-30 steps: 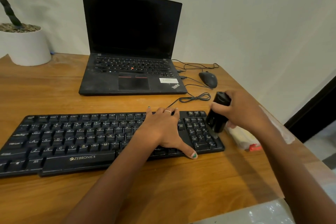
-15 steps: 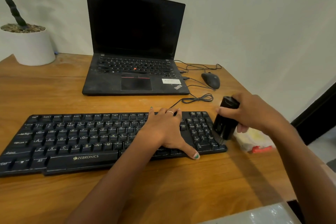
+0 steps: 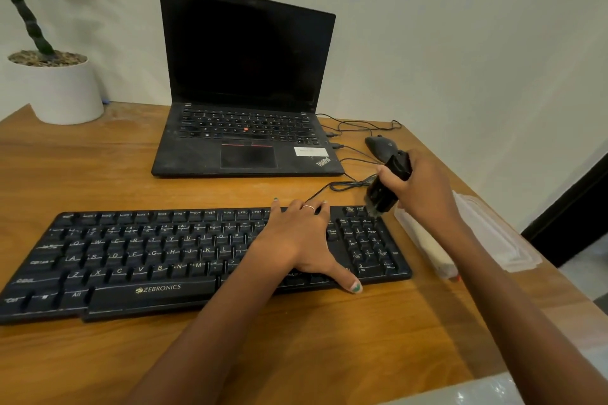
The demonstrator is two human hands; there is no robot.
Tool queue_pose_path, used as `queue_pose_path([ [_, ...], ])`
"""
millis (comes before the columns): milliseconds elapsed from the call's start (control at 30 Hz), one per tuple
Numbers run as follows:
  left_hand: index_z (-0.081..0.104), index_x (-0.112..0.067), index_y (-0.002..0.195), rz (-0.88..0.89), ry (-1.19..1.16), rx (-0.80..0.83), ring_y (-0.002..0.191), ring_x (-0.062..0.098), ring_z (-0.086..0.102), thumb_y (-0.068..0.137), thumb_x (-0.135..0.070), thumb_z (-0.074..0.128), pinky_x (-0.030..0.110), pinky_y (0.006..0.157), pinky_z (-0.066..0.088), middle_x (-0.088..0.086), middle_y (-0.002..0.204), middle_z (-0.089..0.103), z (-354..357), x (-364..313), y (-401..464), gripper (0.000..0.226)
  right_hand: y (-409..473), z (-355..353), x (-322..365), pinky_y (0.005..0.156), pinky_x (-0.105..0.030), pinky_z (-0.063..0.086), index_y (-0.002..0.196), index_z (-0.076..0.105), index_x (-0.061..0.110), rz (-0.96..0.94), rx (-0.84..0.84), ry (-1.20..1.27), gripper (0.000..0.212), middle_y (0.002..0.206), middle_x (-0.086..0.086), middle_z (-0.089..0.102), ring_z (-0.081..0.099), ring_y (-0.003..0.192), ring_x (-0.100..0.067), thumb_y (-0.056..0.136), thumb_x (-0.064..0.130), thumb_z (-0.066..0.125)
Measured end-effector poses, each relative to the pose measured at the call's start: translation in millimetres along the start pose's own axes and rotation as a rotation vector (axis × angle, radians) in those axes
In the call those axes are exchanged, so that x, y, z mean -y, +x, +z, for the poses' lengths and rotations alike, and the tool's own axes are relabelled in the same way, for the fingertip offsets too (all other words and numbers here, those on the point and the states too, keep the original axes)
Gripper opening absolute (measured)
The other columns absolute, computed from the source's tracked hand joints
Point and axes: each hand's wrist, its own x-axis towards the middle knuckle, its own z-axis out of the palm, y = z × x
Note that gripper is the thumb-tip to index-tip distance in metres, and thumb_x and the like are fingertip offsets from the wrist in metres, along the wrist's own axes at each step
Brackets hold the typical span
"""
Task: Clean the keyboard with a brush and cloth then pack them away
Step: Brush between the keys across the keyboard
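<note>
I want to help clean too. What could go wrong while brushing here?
The brush in the right hand works at the far right corner of the keyboard, close to the loose black cable; bristles might snag it. Dust could be flicked toward the open laptop behind.

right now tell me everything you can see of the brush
The brush is a stubby black block, plastic by its look, gripped in the right hand. It tilts bristles-down, the short dark tuft at the far right corner of the keyboard, above the number pad. Contact with the keys is unclear.
</note>
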Motion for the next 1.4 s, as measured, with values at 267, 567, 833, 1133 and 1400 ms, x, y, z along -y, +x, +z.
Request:
queue_pose_path([
  [267,-0.001,-0.015,0.156,0.004,-0.009,-0.01,0.15,0.027,-0.001,0.059,-0.085,0.061,0.058,0.118,-0.001,0.003,0.164,-0.003,-1,0,-2,0.135,0,-49,9,0.041,-0.02,0.043,0.083,0.056,0.012,0.159,0.499,-0.069,0.024,0.061,-0.005,0.063,0.057,0.039,-0.011,0.085,0.034,0.065],
  [567,-0.001,-0.015,0.156,-0.004,-0.007,-0.013,0.15,0.027,-0.001,0.059,-0.086,0.06,0.057,0.118,-0.002,0.003,0.164,-0.002,0,0,-1,0.135,2,-14,5,0.042,-0.015,0.041,0.093,0.05,0.012,0.065,0.155,0.019,0.026,0.079,-0.006,0.063,0.057,0.054,-0.012,0.088,0.035,0.06],
  [833,-0.001,-0.016,0.156,-0.004,0.002,-0.019,0.15,0.026,-0.001,0.059,-0.086,0.06,0.057,0.118,-0.001,0.002,0.164,-0.002,0,0,-1,0.134,7,-31,13,0.043,-0.018,0.04,0.088,0.052,0.013,0.101,0.367,-0.107,0.026,0.069,-0.003,0.061,0.055,0.044,-0.008,0.088,0.038,0.06],
  [1133,-0.001,-0.016,0.156,-0.01,-0.005,-0.018,0.15,0.026,-0.001,0.058,-0.087,0.06,0.058,0.118,0.0,0.002,0.164,-0.002,1,0,0,0.135,-6,-32,12,0.044,-0.021,0.04,0.081,0.05,0.015,0.066,0.359,-0.093,0.026,0.066,-0.001,0.057,0.054,0.048,-0.011,0.088,0.037,0.06],
  [1400,-0.001,-0.016,0.156,-0.006,0.003,-0.018,0.15,0.027,-0.001,0.059,-0.086,0.06,0.057,0.118,-0.001,0.002,0.164,-0.002,0,0,-1,0.134,1,4,17,0.065,-0.036,0.049,0.104,0.053,0.007,-0.04,0.027,-0.049,0.036,0.086,-0.006,0.061,0.058,0.074,-0.021,0.089,0.04,0.057],
])
